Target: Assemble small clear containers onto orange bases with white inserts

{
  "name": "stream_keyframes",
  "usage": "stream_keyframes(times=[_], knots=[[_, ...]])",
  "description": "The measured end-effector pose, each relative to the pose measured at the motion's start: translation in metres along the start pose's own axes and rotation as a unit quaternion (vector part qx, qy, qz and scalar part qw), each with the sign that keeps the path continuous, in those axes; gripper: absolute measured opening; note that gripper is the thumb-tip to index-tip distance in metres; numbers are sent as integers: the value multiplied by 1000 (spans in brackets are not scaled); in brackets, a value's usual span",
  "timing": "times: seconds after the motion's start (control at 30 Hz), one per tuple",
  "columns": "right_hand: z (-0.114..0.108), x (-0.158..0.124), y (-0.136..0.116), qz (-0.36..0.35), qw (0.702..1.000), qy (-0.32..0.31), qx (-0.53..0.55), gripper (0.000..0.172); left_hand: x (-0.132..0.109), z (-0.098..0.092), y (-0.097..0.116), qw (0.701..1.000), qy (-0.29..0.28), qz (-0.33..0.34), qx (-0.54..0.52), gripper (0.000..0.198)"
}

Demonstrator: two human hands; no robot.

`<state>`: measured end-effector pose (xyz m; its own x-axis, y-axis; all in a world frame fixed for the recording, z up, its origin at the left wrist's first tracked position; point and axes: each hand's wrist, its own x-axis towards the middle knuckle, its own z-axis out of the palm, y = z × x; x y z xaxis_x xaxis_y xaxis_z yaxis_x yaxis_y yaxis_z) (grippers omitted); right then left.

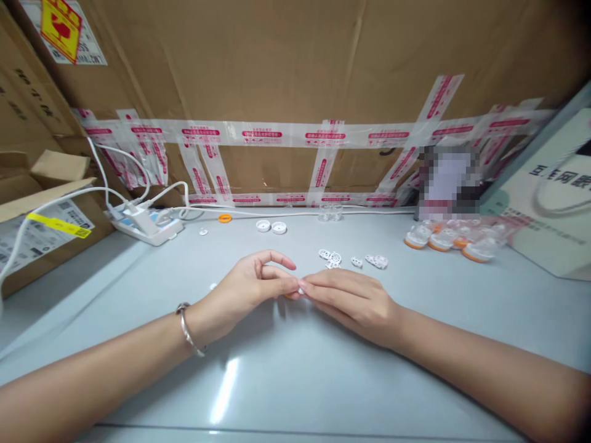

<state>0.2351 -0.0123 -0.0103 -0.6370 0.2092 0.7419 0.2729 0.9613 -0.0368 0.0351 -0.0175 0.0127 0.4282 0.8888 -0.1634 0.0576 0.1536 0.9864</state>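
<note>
Above the middle of the table, the fingertips of my left hand (252, 282) and my right hand (355, 300) meet. Between them shows a small white part (301, 291) with a toothed edge, pinched by my right thumb and fingers. An orange part (292, 296) peeks out under my left fingertips, which are closed on it; most of it is hidden. Just beyond my right hand lie several white openwork plastic pieces, among them a wheel-like one (334, 259) and a long one (377, 261). A small white piece (213, 287) is partly covered by my left hand.
Farther back are an orange ring (225, 218), two white round caps (271, 227), a small white piece (204, 232) and clear cups (330, 213). Clear domes with orange bases (443, 240) stand at right. A power strip (146, 226) with cables sits left, before cardboard boxes (277, 67).
</note>
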Motion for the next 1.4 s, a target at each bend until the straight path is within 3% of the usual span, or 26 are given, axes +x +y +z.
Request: stream_keyframes(times=[0.07,0.13,0.23,0.3,0.43,0.83,1.1,1.4], knots=[[0,-1,2,3,1000,-4,-13,24,-1,-5,3,998,-12,17,57,23],[2,-2,6,30,999,-15,-23,20,-2,-13,5,979,1,82,189,18],[5,-4,11,77,995,-56,-24,15,-2,-26,6,889,2,203,410,15],[8,-5,14,93,992,-84,-17,14,-2,-33,5,840,-32,239,486,19],[11,-6,14,98,989,-106,-8,16,-1,-37,0,794,-65,245,553,23],[11,0,8,80,983,-161,-35,22,-7,-30,-1,741,-80,234,625,25],[9,0,6,61,983,-169,-33,23,-8,-27,-1,724,-76,240,642,22],[11,-2,6,66,984,-163,-42,19,-3,-18,-12,708,-28,265,654,29]])
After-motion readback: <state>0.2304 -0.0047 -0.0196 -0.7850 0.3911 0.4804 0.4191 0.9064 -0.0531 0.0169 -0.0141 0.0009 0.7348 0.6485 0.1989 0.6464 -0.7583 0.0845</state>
